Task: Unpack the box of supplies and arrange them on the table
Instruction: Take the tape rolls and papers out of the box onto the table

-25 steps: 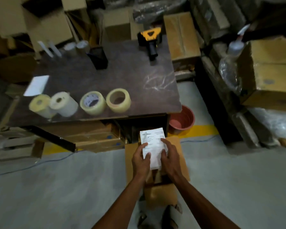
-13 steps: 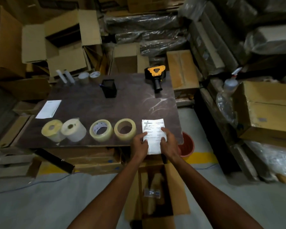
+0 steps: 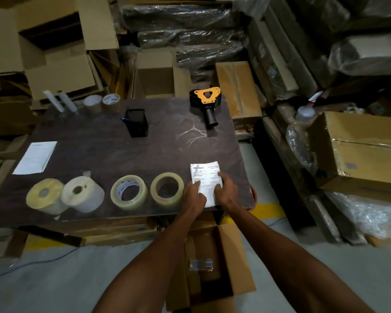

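Note:
A white printed paper stack lies at the dark table's front right corner. My left hand holds its left edge and my right hand holds its right edge, thumbs on top. Along the table's front stand a clear tape roll, a second clear tape roll, a white label roll and a yellowish roll. The open cardboard box sits on the floor below my arms, with a small packet inside.
A yellow-and-black tape dispenser and a black pen holder stand further back. A white sheet lies at the left edge. Two small rolls and white tubes sit at the back left. Stacked cartons surround the table.
Both hands have carried the paper stack up out of the box and forward onto the table's front right corner, beside the clear tape roll.

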Available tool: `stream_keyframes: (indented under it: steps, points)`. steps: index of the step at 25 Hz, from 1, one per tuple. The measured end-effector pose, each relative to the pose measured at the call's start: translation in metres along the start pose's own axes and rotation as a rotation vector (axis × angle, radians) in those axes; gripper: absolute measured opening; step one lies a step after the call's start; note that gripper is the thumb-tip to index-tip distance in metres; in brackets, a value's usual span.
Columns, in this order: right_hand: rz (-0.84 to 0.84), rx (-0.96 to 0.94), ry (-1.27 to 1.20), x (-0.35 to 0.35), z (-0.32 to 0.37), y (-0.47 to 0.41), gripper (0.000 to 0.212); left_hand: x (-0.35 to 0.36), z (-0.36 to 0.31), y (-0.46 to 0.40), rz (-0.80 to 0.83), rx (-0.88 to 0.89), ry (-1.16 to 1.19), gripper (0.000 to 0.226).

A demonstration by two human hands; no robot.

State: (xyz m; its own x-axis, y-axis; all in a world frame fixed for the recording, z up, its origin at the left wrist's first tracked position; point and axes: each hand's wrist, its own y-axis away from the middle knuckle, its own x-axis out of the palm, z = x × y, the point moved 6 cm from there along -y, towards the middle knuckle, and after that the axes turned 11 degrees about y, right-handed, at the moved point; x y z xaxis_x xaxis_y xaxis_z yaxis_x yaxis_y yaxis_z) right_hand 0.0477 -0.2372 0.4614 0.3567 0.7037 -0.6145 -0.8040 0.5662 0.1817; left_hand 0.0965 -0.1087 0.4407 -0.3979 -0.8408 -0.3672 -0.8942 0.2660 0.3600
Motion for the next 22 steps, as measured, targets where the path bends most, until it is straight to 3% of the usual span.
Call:
stream_keyframes:
  steps: [4, 9, 13, 17, 22]
  points:
    - [0.028, 0.019, 0.114, 0.009, 0.0, -0.004, 0.061, 0.003, -0.006, 0.001, -0.011, 0.06, -0.116, 0.048]
    - [0.044, 0.013, 0.104, -0.003, 0.002, -0.001, 0.04, 0.005, 0.0, 0.009, 0.01, 0.051, -0.156, 0.058]
    - [0.208, -0.059, 0.063, -0.011, -0.012, 0.009, 0.055, 0.006, 0.001, 0.017, 0.054, 0.021, -0.125, 0.068]
    - [0.166, 0.085, -0.013, -0.035, -0.035, 0.02, 0.058, 0.004, 0.006, 0.03, -0.03, 0.034, -0.1, 0.066]
    - [0.121, 0.025, -0.096, -0.047, -0.057, 0.067, 0.036, 0.008, 0.031, 0.086, -0.182, 0.076, -0.069, 0.047]
